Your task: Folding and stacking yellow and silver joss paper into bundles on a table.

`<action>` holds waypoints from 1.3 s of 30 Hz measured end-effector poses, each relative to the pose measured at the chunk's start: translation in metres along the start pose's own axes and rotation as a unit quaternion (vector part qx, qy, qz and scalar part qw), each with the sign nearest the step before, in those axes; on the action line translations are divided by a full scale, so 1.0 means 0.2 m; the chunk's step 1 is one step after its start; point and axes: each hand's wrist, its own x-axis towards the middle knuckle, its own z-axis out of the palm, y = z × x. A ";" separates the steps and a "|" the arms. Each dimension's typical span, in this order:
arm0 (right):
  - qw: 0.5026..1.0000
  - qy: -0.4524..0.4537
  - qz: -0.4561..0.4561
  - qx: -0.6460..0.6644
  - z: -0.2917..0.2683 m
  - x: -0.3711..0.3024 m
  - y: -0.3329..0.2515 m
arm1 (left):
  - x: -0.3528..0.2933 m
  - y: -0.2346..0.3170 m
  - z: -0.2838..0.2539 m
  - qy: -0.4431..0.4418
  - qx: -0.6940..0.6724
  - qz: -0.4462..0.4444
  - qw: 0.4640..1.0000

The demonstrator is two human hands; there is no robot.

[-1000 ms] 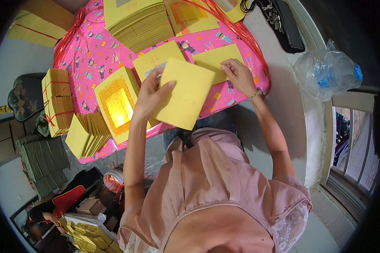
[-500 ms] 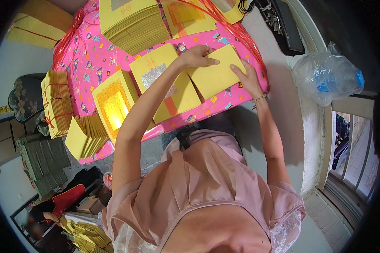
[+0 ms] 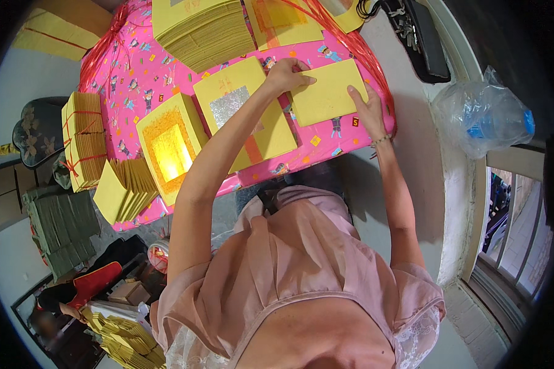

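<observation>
A folded sheet of yellow paper (image 3: 326, 98) lies flat between my hands over the right side of the table. My left hand (image 3: 287, 76) pinches its upper left corner, with the thumb on top and fingers curled at the edge. At its right edge, my right hand (image 3: 370, 112) grips it with the thumb on top; the other fingers are partly hidden beneath. Just left of it is a stack of yellow paper with a silver foil square (image 3: 229, 108), partly covered by my left forearm. Farther left stands a yellow stack with a gold foil square (image 3: 171, 155).
A pink patterned cloth (image 3: 317, 142) covers the table. Tall yellow paper stacks (image 3: 209, 40) stand at the back. Red plastic strings (image 3: 366, 58) run along the right edge. Tied bundles (image 3: 83, 141) and fanned folded papers (image 3: 129, 187) sit at left. Another person's hand (image 3: 74, 312) shows lower left.
The folded paper has turned more level and come clear of the silver-foil stack. Both hands have moved slightly with it. The whole view has shifted a little.
</observation>
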 end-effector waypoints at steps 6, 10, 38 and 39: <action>0.996 0.005 -0.039 -0.075 0.02 -0.02 -0.02 | 0.01 -0.01 -0.01 -0.020 -0.022 -0.008 1.000; 0.986 0.043 -0.068 -0.147 0.02 -0.02 -0.02 | -0.04 0.06 0.03 0.021 0.100 0.011 0.995; 0.821 -0.017 -0.200 -0.535 0.24 -0.13 -0.04 | -0.22 0.09 0.04 0.177 0.333 0.150 0.914; 0.820 -0.019 -0.205 -0.534 0.24 -0.13 -0.05 | -0.27 0.10 0.03 0.223 0.392 0.218 0.866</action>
